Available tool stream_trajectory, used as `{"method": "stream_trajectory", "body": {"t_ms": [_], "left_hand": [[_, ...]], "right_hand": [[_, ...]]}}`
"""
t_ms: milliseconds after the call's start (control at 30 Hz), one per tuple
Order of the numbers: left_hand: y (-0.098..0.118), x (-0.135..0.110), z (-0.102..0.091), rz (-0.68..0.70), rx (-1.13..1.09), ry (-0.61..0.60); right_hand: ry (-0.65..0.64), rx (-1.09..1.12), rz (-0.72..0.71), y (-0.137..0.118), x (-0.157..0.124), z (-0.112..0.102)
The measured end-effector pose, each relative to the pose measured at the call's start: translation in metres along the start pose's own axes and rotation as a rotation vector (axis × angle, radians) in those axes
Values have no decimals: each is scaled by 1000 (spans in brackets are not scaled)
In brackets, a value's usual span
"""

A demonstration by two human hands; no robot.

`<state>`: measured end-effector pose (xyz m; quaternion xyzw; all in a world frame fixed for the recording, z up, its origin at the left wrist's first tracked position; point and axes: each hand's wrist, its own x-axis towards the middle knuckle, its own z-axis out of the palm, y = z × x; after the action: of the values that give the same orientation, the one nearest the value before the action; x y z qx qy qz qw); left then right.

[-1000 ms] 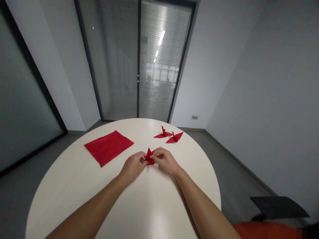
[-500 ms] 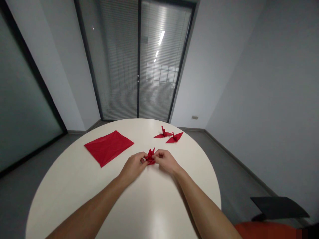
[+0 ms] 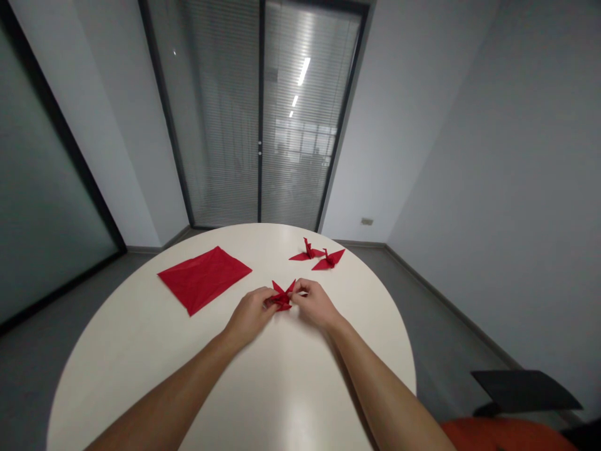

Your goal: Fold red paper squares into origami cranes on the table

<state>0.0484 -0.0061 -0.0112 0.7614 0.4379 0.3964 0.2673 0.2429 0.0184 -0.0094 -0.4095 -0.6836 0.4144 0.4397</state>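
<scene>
Between my two hands is a red origami crane (image 3: 282,299), folded from paper, with two points spread upward in a V. My left hand (image 3: 252,311) pinches its left side, fingers closed. From the right, my right hand (image 3: 312,302) grips the paper between thumb and fingertips. The fingers cover parts of the folds. Two more red paper cranes stand farther back: one (image 3: 308,251) with its neck up, the other (image 3: 330,259) just right of it with wings spread.
A flat red paper sheet (image 3: 205,280) lies to the left on the round white table (image 3: 253,388). At lower right are an orange seat (image 3: 504,435) and a black chair part (image 3: 526,389). A glass door (image 3: 263,125) with blinds stands beyond the table.
The two upright points of the crane in my hands have spread wider apart, the left one leaning left and the right one right. Both hands stay almost in place.
</scene>
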Motion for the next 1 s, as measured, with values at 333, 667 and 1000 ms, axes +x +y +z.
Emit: {"method": "stream_trajectory", "body": {"t_ms": [333,667,1000], "left_hand": [[-6,0,1,-16,38,3],[-4,0,2,-40,-21,0],[-1,0,2,-47,-20,-2]], "right_hand": [[-76,13,-29,-4,-2,-2],[-7,-17,-120,-7,-2,-2],[-32,-74,-144,-13,-3,-3]]}}
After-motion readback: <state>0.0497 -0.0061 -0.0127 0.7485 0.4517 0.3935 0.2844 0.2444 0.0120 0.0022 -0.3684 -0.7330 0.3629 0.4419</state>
